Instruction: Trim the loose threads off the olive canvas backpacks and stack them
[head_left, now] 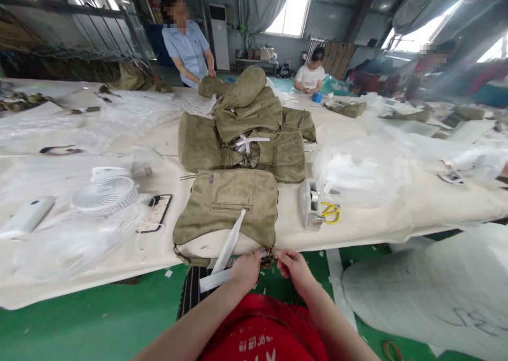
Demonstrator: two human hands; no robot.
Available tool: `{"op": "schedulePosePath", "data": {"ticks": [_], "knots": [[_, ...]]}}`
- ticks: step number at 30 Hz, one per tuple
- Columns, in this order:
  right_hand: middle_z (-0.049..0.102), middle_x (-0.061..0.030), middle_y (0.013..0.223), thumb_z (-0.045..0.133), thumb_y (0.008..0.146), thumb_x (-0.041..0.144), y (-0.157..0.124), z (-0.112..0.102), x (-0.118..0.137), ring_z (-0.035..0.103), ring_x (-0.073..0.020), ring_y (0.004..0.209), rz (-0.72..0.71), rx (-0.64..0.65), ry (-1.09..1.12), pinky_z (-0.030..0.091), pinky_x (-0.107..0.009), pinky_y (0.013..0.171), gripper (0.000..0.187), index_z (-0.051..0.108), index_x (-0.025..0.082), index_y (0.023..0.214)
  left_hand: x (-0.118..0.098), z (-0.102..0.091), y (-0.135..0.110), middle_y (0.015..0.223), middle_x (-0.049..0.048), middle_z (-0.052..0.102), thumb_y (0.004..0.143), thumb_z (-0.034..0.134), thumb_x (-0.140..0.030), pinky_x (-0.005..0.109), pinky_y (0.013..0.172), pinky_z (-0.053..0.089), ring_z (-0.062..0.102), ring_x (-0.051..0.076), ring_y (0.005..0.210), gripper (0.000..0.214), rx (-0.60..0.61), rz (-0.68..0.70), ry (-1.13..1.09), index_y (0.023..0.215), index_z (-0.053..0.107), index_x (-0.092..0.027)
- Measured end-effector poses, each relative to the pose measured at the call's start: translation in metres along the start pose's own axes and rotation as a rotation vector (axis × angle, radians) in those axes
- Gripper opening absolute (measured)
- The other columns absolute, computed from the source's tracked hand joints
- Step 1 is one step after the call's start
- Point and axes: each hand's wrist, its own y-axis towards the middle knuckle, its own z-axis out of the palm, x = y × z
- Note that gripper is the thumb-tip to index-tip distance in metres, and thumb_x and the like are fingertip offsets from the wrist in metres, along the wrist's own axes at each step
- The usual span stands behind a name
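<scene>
An olive-green bag (242, 191) lies flat at the table's front edge, its lower edge towards me. A white strip (230, 244) hangs from the zipped pocket on its face. A second white strip (212, 281) sticks out beside my left hand (246, 271). That hand is closed at the bag's near right corner, around the end of the bag's strap (200, 261), which runs along the near edge. Close by on the right, my right hand (292, 267) is pinched at the corner's dark metal fitting; what lies between its fingertips is too small to tell.
More olive bags (248, 112) are piled behind. A tape dispenser (311, 205) and yellow-handled scissors (331, 213) stand right; a phone (155, 213), white fan (105, 194) and plastic sheets lie left. Two co-workers (186, 48) work across the table. A large wrapped bundle (428, 287) sits on the floor.
</scene>
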Motion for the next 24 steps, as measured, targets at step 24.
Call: {"op": "schedulePosePath", "data": {"ticks": [24], "knots": [[0.063,-0.0004,0.057,0.054,0.076,0.037,0.013,0.044,-0.025,0.051,-0.0088,0.040,0.120,0.109,-0.255,0.039,-0.019,0.040,0.023,0.058,0.017,0.064,0.009,-0.013,-0.003,0.055,-0.0048,0.045,0.081,0.035,-0.024,0.017,0.040,0.017,0.025,0.003,0.038,0.019,0.228,-0.124,-1.148,0.068,0.046,-0.016]]}}
